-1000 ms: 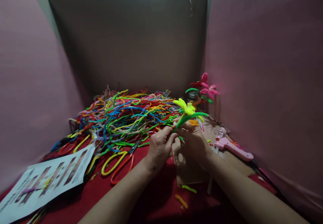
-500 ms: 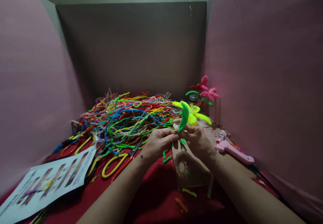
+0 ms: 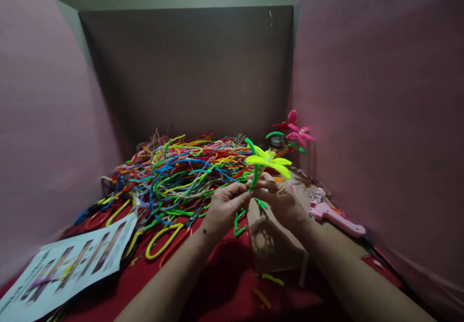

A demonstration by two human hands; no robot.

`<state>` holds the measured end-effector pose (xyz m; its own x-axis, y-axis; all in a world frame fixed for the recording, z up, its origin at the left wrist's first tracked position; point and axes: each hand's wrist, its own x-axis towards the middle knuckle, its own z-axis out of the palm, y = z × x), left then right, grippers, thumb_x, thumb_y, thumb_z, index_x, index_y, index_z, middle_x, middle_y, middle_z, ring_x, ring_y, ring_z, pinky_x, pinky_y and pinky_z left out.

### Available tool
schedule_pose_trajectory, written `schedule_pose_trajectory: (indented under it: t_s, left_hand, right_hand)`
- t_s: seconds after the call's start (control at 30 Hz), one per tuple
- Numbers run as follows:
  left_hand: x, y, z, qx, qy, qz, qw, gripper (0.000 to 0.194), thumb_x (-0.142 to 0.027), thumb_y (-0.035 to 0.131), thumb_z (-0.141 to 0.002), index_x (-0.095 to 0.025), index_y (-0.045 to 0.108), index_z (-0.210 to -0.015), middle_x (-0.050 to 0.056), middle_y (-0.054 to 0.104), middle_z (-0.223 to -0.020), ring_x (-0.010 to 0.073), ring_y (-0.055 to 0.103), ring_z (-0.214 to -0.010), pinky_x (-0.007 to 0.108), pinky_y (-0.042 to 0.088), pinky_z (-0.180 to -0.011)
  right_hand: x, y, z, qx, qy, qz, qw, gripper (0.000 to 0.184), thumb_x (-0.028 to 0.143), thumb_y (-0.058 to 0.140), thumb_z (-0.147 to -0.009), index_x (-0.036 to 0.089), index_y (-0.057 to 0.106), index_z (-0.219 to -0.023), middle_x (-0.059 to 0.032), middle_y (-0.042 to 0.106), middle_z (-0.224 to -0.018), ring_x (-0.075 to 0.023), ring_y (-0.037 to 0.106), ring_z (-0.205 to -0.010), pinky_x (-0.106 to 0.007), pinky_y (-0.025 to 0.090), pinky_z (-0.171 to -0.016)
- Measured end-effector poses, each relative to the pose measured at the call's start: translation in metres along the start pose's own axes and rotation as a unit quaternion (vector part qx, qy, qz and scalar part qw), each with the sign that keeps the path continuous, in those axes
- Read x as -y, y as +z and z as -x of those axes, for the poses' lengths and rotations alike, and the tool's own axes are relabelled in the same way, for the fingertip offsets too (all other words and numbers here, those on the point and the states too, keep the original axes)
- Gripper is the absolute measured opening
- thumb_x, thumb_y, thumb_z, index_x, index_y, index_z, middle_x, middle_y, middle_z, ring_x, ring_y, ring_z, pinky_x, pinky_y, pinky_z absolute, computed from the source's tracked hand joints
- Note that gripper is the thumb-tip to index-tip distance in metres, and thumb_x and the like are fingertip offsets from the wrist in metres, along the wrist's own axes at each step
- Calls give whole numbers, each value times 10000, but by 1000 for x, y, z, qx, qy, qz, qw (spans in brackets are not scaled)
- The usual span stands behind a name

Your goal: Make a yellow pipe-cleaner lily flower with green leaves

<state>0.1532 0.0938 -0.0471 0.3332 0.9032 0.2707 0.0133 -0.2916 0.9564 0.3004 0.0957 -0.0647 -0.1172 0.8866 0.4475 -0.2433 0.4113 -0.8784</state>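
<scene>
Head | left hand, right hand: forearms converging | fingers of both pinching yellow flower by stem

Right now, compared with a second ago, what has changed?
The yellow pipe-cleaner flower has turned: its green leaf, pointing right before, now rises on the left, partly behind the petals. Left hand and right hand still hold it; pink glue gun and nearer scissors stayed put.
</scene>
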Motion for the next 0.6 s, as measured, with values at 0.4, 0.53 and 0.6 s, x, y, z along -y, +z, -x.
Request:
schedule_pose_trajectory:
  t_s: [0.4, 0.53, 0.6]
  left_hand:
    - [8, -7, -4, 125, -66, 78, 987, 234, -338, 579, -742, -147, 521, -621, -35, 447, -507, 62, 337, -452, 204, 238, -452]
    - [9, 2, -3, -9, 34, -73, 997, 106, -257, 604, -719, -156, 606, -750, -10, 568, -673, 110, 491, -635, 216, 379, -608]
    - [13, 3, -2, -47, 73, -118, 989, 94, -252, 599, -725, -164, 611, -756, -18, 557, -666, 109, 477, -626, 216, 379, -609]
  right_hand:
    - [-5, 0, 2, 8, 45, -70, 996, 126, 246, 719, -641, 250, 725, -767, -8, 647, -801, -178, 559, -800, -346, 422, -797]
    - [-13, 4, 2, -70, 14, -42, 997, 121, 229, 675, -687, 261, 706, -799, 1, 622, -871, -179, 548, -863, -337, 403, -842]
    - [-14, 5, 2, -64, 17, -30, 997, 120, 245, 649, -714, 259, 701, -822, -2, 620, -859, -178, 554, -841, -342, 405, -841]
